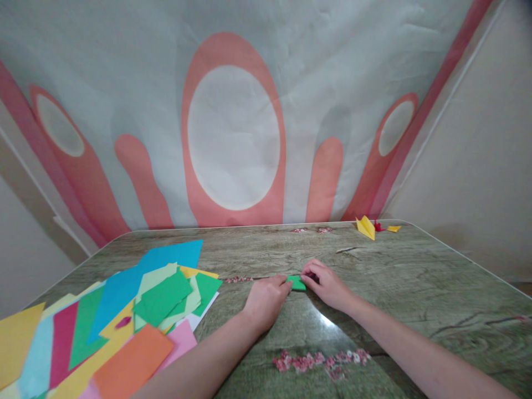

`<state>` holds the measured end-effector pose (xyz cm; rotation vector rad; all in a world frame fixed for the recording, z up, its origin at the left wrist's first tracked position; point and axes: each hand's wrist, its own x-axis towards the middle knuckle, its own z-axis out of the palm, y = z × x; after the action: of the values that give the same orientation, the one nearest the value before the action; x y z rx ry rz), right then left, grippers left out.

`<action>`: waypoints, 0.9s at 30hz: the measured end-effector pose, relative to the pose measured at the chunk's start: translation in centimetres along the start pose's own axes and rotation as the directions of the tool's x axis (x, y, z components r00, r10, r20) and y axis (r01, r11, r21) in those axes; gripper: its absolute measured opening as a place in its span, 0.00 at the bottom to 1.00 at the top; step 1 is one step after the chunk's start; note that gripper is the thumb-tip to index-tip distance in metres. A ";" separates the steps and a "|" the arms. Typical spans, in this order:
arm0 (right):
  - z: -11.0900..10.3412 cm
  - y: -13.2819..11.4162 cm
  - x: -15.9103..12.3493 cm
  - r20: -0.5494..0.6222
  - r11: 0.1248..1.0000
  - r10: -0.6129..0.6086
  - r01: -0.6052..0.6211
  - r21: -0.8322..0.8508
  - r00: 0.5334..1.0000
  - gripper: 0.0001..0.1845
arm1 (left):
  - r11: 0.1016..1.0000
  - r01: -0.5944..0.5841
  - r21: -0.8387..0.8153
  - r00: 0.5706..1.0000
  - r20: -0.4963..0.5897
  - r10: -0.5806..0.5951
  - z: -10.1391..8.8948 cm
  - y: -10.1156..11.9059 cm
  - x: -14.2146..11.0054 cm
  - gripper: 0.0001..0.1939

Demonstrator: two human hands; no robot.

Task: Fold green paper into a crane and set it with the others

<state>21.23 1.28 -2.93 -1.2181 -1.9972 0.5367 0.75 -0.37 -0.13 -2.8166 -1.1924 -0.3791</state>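
A small folded piece of green paper (296, 283) lies on the wood-patterned table between my two hands. The closed fingers of my left hand (267, 299) hold its left end against the tabletop. At the other end, my right hand (326, 284) has its thumb and fingers curled in and pinches the paper's right edge. Part of the paper is hidden beneath my fingertips, so its full shape cannot be made out.
Loose coloured sheets spread over the table's left side, with green sheets (164, 296), an orange sheet (133, 357) and a blue sheet (174, 255) among them. At the far right stand a yellow folded paper piece (366, 227) and a small red one (378, 226). A printed backdrop (233, 138) rises behind.
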 end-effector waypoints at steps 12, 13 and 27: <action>0.1 0.0 0.0 -0.006 1.000 -0.005 0.005 0.004 1.000 0.05 | 1.000 -0.014 -0.016 1.000 0.010 0.014 0.0 -0.1 0.1 0.12; 0.2 0.1 0.0 -0.006 1.000 -0.006 0.006 0.002 1.000 0.05 | 1.000 -0.018 -0.016 1.000 0.012 0.019 0.0 -0.2 0.2 0.12; 0.1 -2.0 -0.7 0.101 0.930 -0.299 0.314 -0.191 0.949 0.14 | 1.000 0.020 0.009 0.999 0.043 -0.020 -0.1 -0.8 0.7 0.13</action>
<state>20.21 -0.25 -1.88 -0.9849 -2.2942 0.2240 0.65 0.62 0.10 -2.8217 -1.2281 -0.3149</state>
